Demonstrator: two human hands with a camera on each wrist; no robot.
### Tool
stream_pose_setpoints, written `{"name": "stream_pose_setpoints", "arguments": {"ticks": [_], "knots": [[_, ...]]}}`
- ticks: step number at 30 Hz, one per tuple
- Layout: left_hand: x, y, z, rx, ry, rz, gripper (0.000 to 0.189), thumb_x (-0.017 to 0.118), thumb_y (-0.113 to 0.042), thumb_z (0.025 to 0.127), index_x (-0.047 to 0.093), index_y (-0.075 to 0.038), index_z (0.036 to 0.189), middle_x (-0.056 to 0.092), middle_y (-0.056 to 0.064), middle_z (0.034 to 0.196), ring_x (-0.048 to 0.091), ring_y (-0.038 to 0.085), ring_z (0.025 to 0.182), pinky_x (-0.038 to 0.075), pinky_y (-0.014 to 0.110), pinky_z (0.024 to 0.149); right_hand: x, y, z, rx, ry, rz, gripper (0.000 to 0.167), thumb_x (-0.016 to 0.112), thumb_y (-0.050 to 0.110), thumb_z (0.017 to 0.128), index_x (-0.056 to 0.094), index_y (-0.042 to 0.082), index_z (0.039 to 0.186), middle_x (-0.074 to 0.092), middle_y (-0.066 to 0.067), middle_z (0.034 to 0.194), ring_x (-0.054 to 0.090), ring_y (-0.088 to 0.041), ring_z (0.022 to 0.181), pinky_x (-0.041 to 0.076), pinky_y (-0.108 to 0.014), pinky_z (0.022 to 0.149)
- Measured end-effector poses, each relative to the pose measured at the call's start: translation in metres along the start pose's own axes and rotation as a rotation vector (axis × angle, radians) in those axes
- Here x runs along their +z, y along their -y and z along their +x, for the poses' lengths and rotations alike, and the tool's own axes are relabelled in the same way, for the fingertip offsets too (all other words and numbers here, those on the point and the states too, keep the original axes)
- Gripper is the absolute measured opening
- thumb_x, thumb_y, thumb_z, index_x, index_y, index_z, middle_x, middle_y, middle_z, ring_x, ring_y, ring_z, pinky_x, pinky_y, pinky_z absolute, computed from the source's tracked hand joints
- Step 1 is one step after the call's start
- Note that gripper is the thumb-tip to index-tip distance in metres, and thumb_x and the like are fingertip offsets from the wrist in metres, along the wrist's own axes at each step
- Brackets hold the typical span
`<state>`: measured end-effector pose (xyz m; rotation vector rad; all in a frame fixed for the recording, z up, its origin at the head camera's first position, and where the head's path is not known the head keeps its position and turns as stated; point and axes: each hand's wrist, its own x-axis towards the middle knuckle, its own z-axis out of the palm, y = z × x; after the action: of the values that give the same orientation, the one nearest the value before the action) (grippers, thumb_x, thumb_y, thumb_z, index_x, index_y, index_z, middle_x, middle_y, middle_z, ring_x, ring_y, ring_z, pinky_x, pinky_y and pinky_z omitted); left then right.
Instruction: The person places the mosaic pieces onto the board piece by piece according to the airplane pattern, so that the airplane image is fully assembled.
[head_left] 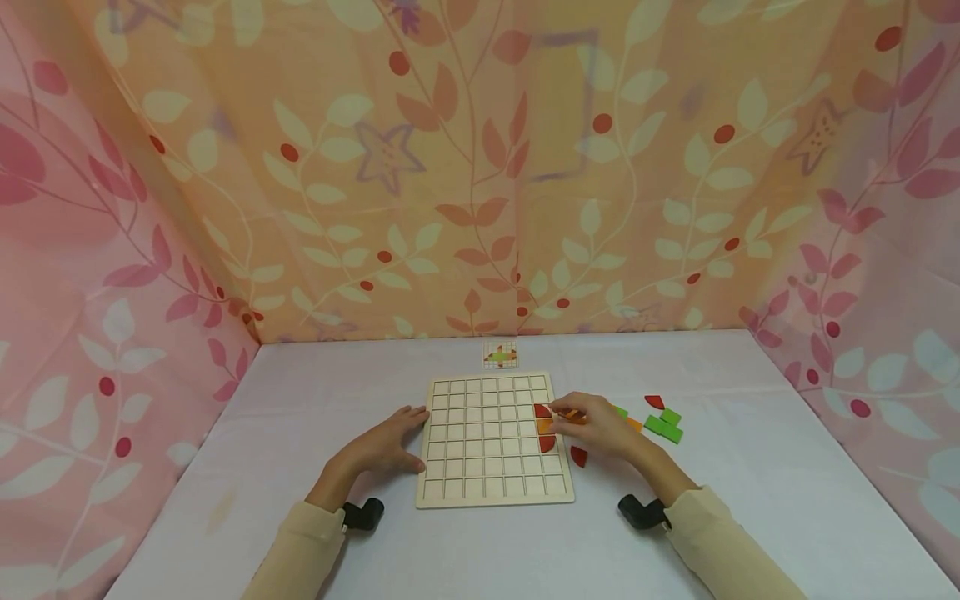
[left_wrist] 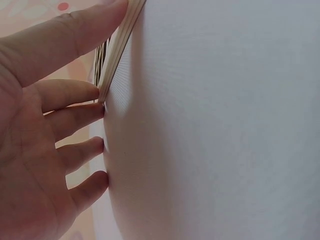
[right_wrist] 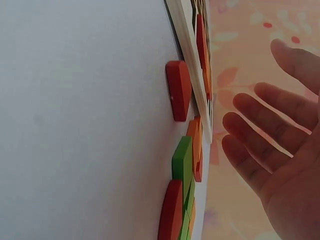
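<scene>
A pale wooden grid board [head_left: 483, 458] lies on the table. My left hand [head_left: 386, 440] rests along the board's left side, thumb and fingertips at its edge; the left wrist view shows the fingers spread and fairly straight. Over the board's right edge hovers my right hand [head_left: 600, 423], its fingers loosely extended with nothing between them in the right wrist view. Beside its fingertips, in the rightmost column, sit a red quarter-round piece [head_left: 542, 411], an orange square [head_left: 544, 427] and another red piece [head_left: 547, 444]. Orange pieces [right_wrist: 196, 135] lie partly hidden under this hand in the head view.
Right of the board lie a loose red piece [head_left: 578, 456], green blocks [head_left: 663, 428] and a farther red piece [head_left: 654, 402]. A small pattern card [head_left: 500, 354] is behind the board. Printed cloth walls [head_left: 480, 208] enclose the table's back and sides.
</scene>
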<state>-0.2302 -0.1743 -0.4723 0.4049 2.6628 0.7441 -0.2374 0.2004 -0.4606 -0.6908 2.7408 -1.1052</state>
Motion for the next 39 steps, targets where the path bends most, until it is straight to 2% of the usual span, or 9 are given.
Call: {"name": "stream_pose_setpoints", "arguments": {"ticks": [9, 18, 26, 29, 34, 39], "knots": [[-0.001, 0.002, 0.001, -0.007, -0.005, -0.003, 0.09, 0.085, -0.02, 0.072, 0.039, -0.009, 0.149, 0.033, 0.007, 0.159, 0.017, 0.034, 0.151, 0.023, 0.056, 0.117, -0.01, -0.009, 0.003, 0.093, -0.016, -0.021, 0.044, 0.072, 0.026, 0.088, 0.064, 0.005, 0.127, 0.067, -0.009, 0.122, 0.06, -0.03, 0.113, 0.051, -0.049, 0.097], [0.0, 0.002, 0.002, -0.002, -0.007, 0.002, 0.09, 0.085, -0.021, 0.073, 0.039, -0.009, 0.149, 0.033, 0.007, 0.159, 0.018, 0.034, 0.151, 0.024, 0.057, 0.117, -0.011, -0.016, 0.005, 0.122, -0.01, -0.024, 0.046, 0.073, 0.023, 0.087, 0.063, 0.002, 0.126, 0.067, -0.009, 0.121, 0.06, -0.027, 0.11, 0.05, -0.05, 0.099], [0.0, 0.001, 0.001, 0.008, -0.013, -0.004, 0.089, 0.085, -0.02, 0.073, 0.04, -0.007, 0.149, 0.034, 0.008, 0.159, 0.018, 0.035, 0.151, 0.023, 0.056, 0.118, -0.014, -0.023, 0.004, 0.174, -0.011, -0.051, 0.038, 0.072, 0.025, 0.087, 0.067, 0.01, 0.122, 0.066, -0.005, 0.121, 0.059, -0.023, 0.103, 0.055, -0.04, 0.09], [0.0, 0.001, 0.002, 0.01, -0.014, -0.002, 0.089, 0.085, -0.02, 0.073, 0.04, -0.006, 0.148, 0.034, 0.008, 0.158, 0.019, 0.035, 0.151, 0.023, 0.056, 0.118, -0.02, -0.024, 0.001, 0.204, -0.019, -0.052, 0.036, 0.07, 0.026, 0.089, 0.067, 0.013, 0.123, 0.065, -0.006, 0.122, 0.058, -0.025, 0.103, 0.054, -0.041, 0.088], [0.0, 0.001, 0.002, 0.008, -0.013, 0.0, 0.089, 0.085, -0.02, 0.073, 0.04, -0.006, 0.148, 0.034, 0.008, 0.158, 0.019, 0.035, 0.15, 0.023, 0.056, 0.118, -0.032, -0.028, -0.005, 0.186, -0.043, -0.071, 0.041, 0.068, 0.025, 0.091, 0.064, 0.005, 0.126, 0.065, -0.014, 0.123, 0.059, -0.03, 0.108, 0.054, -0.046, 0.091], [0.0, 0.0, 0.001, 0.005, -0.012, 0.0, 0.089, 0.085, -0.02, 0.073, 0.04, -0.006, 0.148, 0.034, 0.008, 0.158, 0.019, 0.035, 0.151, 0.023, 0.056, 0.118, -0.042, -0.036, -0.011, 0.152, -0.083, -0.088, 0.041, 0.068, 0.022, 0.091, 0.063, -0.002, 0.124, 0.066, -0.018, 0.119, 0.061, -0.033, 0.104, 0.054, -0.047, 0.09]]}}
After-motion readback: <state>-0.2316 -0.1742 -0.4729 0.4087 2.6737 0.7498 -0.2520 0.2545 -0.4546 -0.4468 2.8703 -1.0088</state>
